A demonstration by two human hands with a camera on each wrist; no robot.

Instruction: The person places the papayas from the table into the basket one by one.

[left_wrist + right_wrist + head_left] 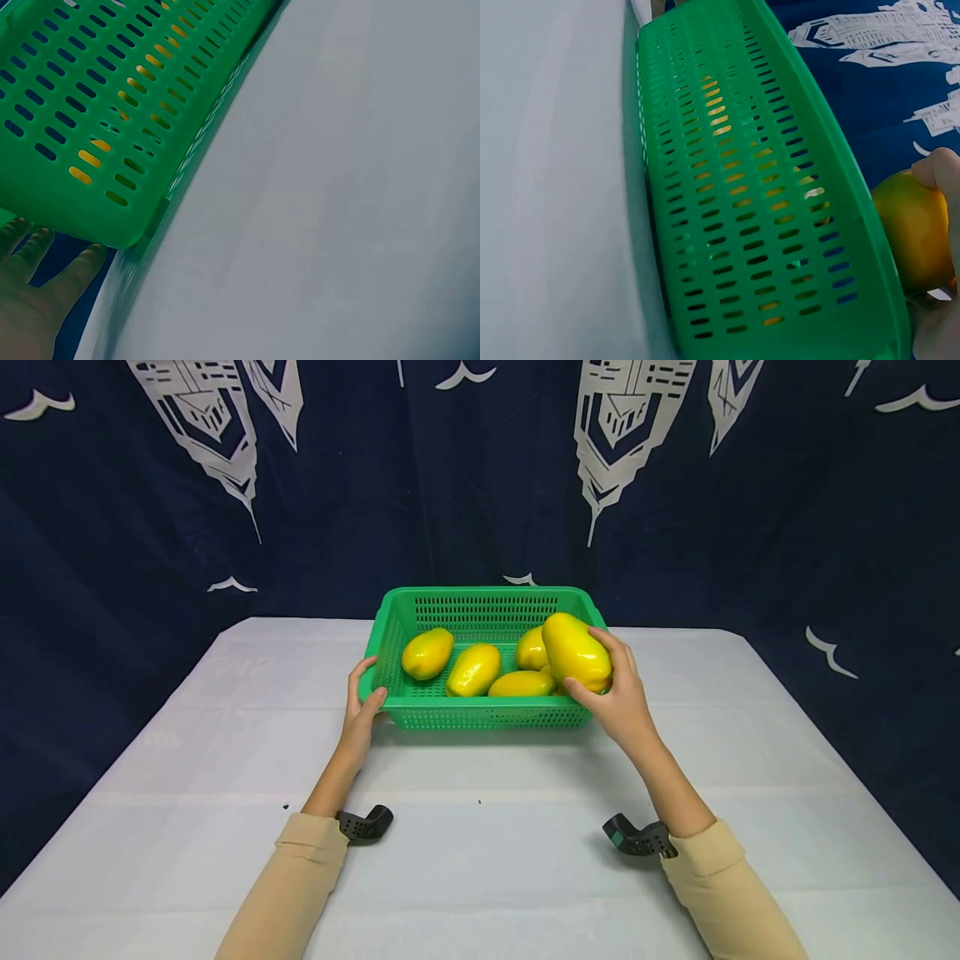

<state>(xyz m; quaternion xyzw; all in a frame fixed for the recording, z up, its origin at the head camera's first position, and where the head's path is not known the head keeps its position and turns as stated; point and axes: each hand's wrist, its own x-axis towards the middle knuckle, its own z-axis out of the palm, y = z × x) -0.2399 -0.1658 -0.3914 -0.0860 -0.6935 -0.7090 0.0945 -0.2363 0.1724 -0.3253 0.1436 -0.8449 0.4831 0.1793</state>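
A green slotted plastic basket stands on the table with several yellow mangoes lying in it. My left hand holds the basket's left end, thumb at the near corner and fingers along the side. In the left wrist view, that hand shows at the basket's lower corner. My right hand grips a large mango over the basket's right end, partly covering other mangoes beneath. The right wrist view has this mango just beyond the rim, with part of the right hand around it.
A white cloth covers the table. Behind it hangs a dark blue curtain with white prints. A black wrist device sits on the left wrist, another black device on the right.
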